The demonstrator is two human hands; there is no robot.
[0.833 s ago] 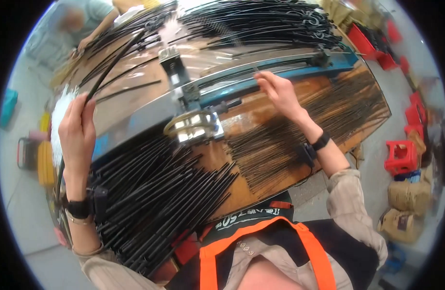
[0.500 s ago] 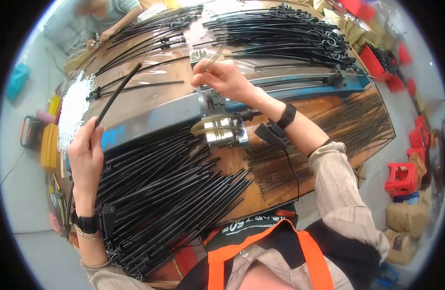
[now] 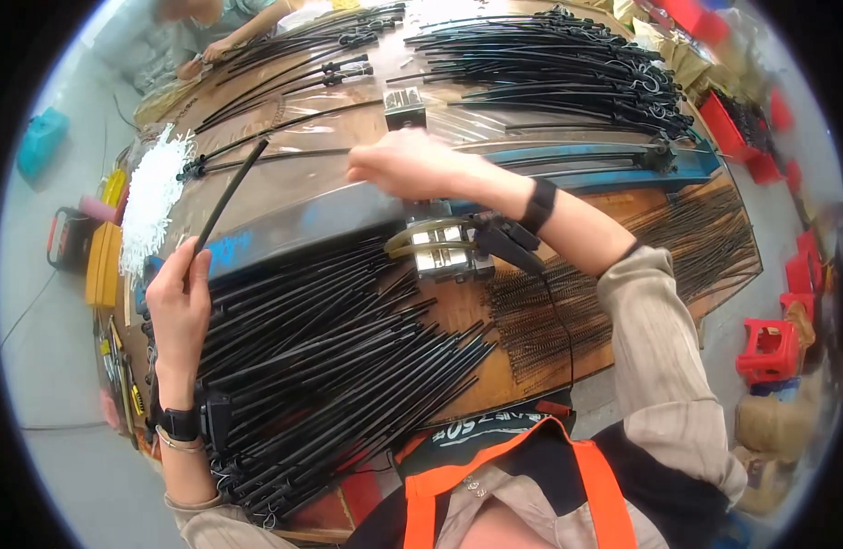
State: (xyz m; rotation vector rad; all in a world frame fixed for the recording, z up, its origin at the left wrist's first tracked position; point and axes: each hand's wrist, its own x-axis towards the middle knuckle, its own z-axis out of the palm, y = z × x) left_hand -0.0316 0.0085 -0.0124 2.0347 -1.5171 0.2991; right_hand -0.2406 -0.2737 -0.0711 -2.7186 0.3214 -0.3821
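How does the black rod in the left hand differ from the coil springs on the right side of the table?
The black rod looks smooth and black; the coil springs are brownish and ridged. The rod is single, held tilted in the left hand; the springs lie massed on the table. Both are long and slender.

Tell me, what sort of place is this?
Probably a small workshop or factory assembly area: heaps of long, slender black rods and rows of thin, brown, coiled-wire springs share a brown wooden-looking worktable with a boxy, silver-coloured metal fixture.
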